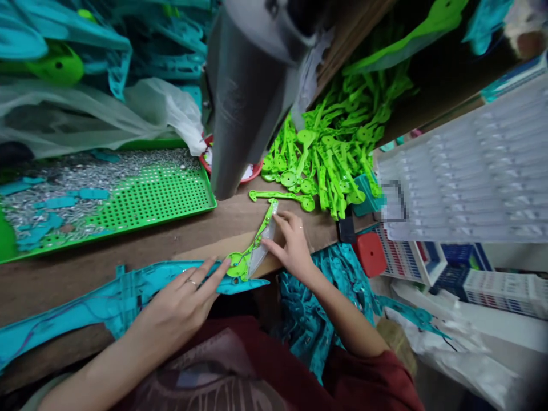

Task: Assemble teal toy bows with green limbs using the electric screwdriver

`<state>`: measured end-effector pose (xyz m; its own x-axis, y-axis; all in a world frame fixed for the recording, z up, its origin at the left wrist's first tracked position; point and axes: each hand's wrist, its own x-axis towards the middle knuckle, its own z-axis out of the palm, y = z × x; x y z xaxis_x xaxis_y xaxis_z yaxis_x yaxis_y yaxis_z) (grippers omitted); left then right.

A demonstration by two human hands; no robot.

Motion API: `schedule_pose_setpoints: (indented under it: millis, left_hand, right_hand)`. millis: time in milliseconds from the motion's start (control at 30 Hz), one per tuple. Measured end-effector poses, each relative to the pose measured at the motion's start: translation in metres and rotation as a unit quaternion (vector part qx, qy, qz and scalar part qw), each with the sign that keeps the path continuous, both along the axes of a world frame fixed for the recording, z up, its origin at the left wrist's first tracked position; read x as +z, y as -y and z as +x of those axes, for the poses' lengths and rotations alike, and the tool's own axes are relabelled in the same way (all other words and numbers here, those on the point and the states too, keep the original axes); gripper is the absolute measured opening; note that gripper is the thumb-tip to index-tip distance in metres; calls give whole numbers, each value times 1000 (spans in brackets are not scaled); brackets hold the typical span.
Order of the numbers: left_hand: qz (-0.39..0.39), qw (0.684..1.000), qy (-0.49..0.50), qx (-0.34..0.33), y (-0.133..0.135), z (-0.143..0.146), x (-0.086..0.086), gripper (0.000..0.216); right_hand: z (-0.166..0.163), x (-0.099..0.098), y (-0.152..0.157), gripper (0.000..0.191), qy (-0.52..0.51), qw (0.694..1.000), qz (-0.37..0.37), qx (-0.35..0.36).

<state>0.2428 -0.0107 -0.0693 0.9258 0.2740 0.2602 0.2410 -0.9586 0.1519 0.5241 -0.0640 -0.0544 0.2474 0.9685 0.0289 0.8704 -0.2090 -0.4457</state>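
Note:
A lime-green plastic arm with a round end (237,265) lies at a slant on the wooden bench, its round end overlapping a long turquoise plastic part (81,305). Along the green arm's right side sits a clear plastic strip (258,258). My left hand (184,294) lies over the turquoise part with its fingers stretched out, fingertips at the green round end. My right hand (293,242) is curled at the clear strip, thumb and fingertips on its edge. Just beyond, a second green arm (282,196) lies by itself.
A green perforated tray (171,191) of small metal pieces stands left, beside a red bowl (257,170). A grey cylindrical tool (252,85) hangs overhead. Green arms (334,154) are heaped behind; turquoise parts (325,285) are piled below the bench edge. Translucent trays (466,160) stand right.

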Motion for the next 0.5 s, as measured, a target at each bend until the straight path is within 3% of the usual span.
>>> schedule_pose_setpoints:
  millis: [100, 233, 300, 367, 433, 500]
  left_hand:
    - [33, 999, -3, -7, -1, 1, 1, 45]
    - [63, 997, 35, -17, -9, 3, 6, 45]
    - [77, 994, 63, -32, -14, 3, 8, 46]
    - [77, 993, 80, -43, -16, 1, 7, 46]
    - [56, 994, 83, -39, -16, -2, 0, 43]
    - [19, 995, 95, -24, -12, -5, -11, 41]
  right_hand:
    - [12, 7, -2, 55, 56, 995, -4, 77]
    - [56, 42, -26, 39, -65, 983, -69, 159]
    - [78, 61, -45, 29, -79, 986, -56, 137]
    - [88, 71, -66, 17, -4, 994, -42, 104]
    - [88, 71, -86, 9, 74, 990, -63, 107]
    - [88, 69, -106, 13, 97, 987, -79, 104]
